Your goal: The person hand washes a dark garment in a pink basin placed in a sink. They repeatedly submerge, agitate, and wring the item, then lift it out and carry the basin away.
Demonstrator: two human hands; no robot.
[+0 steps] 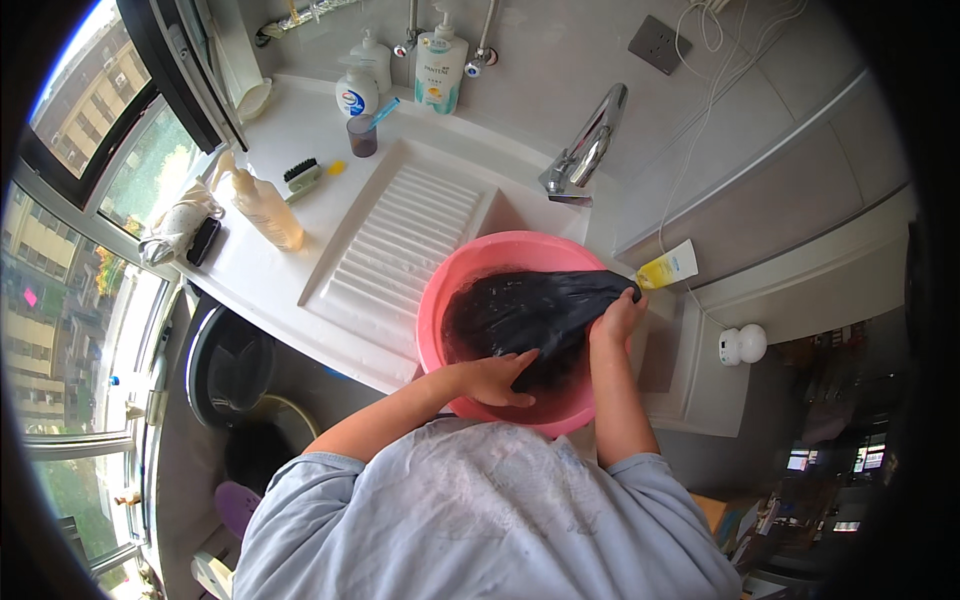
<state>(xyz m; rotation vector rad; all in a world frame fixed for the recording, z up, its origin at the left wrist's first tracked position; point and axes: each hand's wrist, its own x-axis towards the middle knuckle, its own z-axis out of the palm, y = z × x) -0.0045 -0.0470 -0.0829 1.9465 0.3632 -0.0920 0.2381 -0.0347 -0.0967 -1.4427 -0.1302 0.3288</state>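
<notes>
A pink plastic basin (431,315) sits in the white laundry sink, with dark water and a wet black cloth garment (525,307) in it. My right hand (616,319) grips a bunched end of the garment at the basin's right rim, lifting that end out of the water. Fingers apart, my left hand (502,379) is over the near part of the basin, beside the garment's lower edge; whether its fingertips touch the cloth I cannot tell. The rest of the garment spreads across the water to the left.
Left of the basin slopes a ribbed washboard (405,225). A chrome faucet (585,150) stands behind. Around the counter are a pump bottle (270,214), a scrub brush (302,176), a cup (362,136), a Pantene bottle (439,71) and a yellow-white tube (667,266).
</notes>
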